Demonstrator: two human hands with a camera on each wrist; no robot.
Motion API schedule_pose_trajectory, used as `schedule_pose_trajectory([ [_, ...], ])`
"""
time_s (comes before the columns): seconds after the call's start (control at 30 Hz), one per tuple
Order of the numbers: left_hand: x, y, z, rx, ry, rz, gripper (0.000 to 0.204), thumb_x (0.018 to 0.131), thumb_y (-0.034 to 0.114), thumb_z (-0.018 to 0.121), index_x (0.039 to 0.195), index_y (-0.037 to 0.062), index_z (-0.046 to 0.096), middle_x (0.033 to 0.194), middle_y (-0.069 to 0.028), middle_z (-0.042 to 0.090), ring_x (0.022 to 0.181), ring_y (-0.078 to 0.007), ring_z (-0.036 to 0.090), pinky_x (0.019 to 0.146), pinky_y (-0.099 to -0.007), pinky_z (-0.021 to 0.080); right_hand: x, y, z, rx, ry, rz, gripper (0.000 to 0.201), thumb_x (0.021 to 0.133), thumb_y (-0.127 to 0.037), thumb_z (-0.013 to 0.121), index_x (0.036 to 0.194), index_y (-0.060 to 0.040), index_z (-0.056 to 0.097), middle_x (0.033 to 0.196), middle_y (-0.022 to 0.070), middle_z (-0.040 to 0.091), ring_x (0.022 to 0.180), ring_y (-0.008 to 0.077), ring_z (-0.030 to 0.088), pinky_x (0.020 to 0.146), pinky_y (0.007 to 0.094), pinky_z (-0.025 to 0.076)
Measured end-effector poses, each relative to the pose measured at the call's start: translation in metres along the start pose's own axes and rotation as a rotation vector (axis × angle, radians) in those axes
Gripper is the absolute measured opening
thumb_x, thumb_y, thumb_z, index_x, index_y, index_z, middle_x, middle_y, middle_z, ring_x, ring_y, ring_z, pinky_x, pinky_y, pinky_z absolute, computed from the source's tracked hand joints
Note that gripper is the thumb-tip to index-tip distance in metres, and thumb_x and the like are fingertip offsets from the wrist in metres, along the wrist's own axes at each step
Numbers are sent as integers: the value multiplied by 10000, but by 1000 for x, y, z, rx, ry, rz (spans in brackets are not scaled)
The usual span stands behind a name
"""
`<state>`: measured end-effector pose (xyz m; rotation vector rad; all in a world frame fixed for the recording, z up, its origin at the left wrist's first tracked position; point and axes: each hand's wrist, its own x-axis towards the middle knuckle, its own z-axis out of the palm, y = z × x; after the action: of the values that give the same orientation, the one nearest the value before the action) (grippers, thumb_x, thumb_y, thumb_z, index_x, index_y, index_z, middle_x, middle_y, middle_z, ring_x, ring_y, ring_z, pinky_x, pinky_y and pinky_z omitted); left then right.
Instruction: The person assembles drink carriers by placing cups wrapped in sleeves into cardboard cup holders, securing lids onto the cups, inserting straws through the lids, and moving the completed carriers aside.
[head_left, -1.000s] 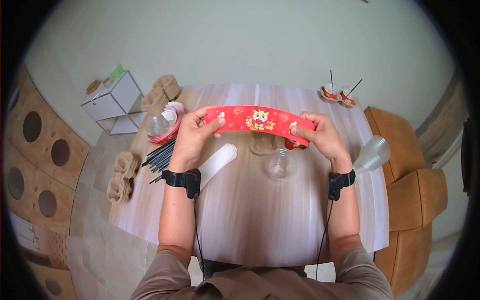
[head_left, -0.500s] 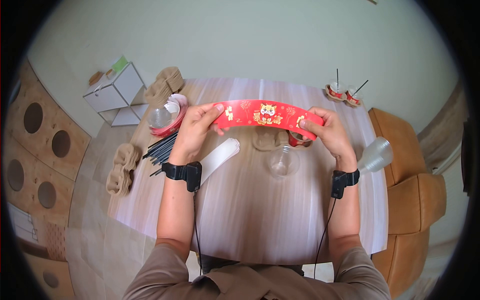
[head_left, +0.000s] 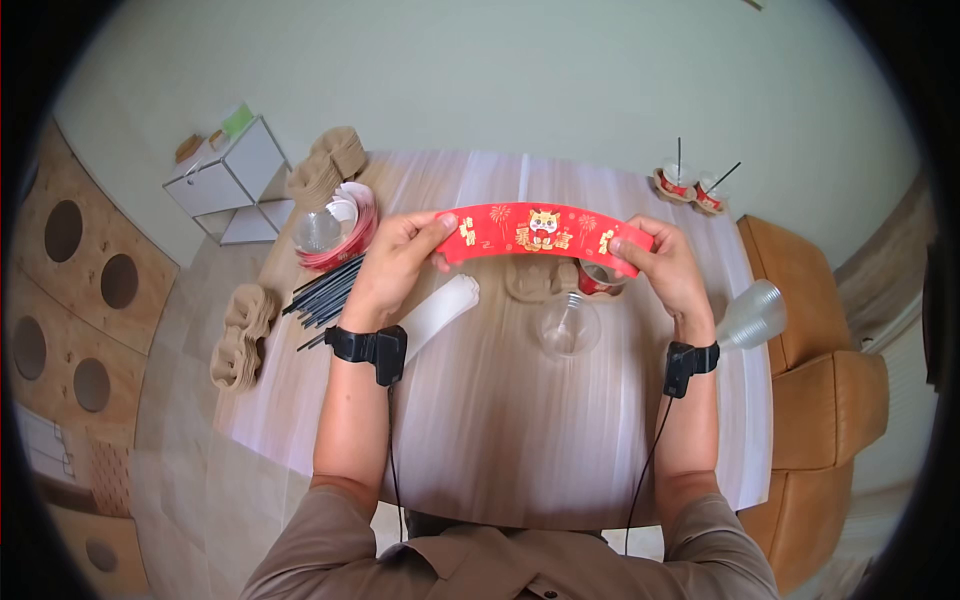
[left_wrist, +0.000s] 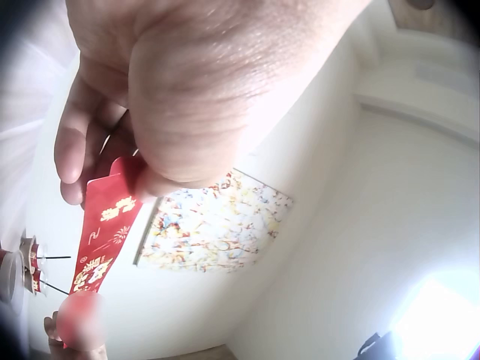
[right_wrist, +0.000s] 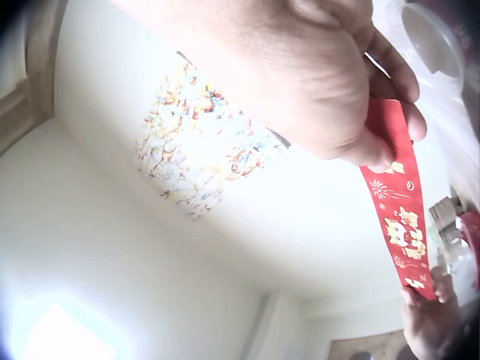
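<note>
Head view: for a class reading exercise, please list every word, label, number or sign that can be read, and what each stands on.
"暴富": the two large gold characters on the red paper cup sleeve.
Smaller gold characters near both ends of that sleeve: too small to read.
Markings on the two red-sleeved cups at far right: too small to read.
Red-sleeved cup seen below the sleeve: partly hidden, no text readable.

A pale wall (head_left: 500, 80) stands behind the stripy table (head_left: 520, 430). A brown sofa (head_left: 805, 400) is on the right, a white cabinet (head_left: 208, 190) on the left. A bright light (left_wrist: 442, 319) glows.
</note>
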<state>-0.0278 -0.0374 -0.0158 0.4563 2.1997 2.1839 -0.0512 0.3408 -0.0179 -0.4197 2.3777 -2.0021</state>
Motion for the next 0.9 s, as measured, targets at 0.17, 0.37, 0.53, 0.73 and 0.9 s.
schedule_pose_trajectory([
  [0.17, 0, 1, 0, 10, 1, -7, 347, 1172, 270, 659, 1175, -36, 822, 963, -40, 804, 839, -83, 695, 786, -266, 546, 2, 3, 0, 42, -20, 18, 119, 1044, -122, 833, 990, -32, 777, 889, -18, 752, 816, 52, 650, 750, 273, 530],
  [0.37, 2, -4, 0, 27, 11, 2, 376, 1178, 305, 654, 1170, -32, 821, 953, -53, 804, 800, -96, 688, 766, -264, 542, 3, 6, 1, 22, -11, 14, 117, 1043, -122, 834, 991, -35, 774, 889, -16, 753, 817, 55, 666, 745, 275, 544],
  [0.53, 1, -3, 0, 27, 17, 4, 373, 1178, 304, 654, 1178, -30, 821, 956, -49, 804, 800, -93, 684, 768, -263, 536, 3, 6, 2, 23, -14, 18, 116, 1046, -123, 830, 996, -34, 775, 887, -14, 753, 818, 56, 670, 744, 272, 545],
  [0.73, 1, -2, 0, 55, 18, -14, 371, 1178, 303, 652, 1186, -27, 823, 948, -43, 800, 796, -90, 674, 779, -267, 535, 2, 2, 3, 49, -18, 54, 117, 1053, -125, 819, 999, -31, 774, 883, -13, 751, 815, 59, 668, 739, 274, 542],
  [0.9, 2, -5, -3, 90, 11, -21, 370, 1177, 301, 650, 1190, -27, 821, 935, -43, 796, 790, -87, 661, 788, -266, 531, 2, 7, 1, 43, -28, 23, 127, 1052, -127, 816, 982, -31, 774, 881, -17, 743, 814, 58, 653, 738, 277, 533],
])
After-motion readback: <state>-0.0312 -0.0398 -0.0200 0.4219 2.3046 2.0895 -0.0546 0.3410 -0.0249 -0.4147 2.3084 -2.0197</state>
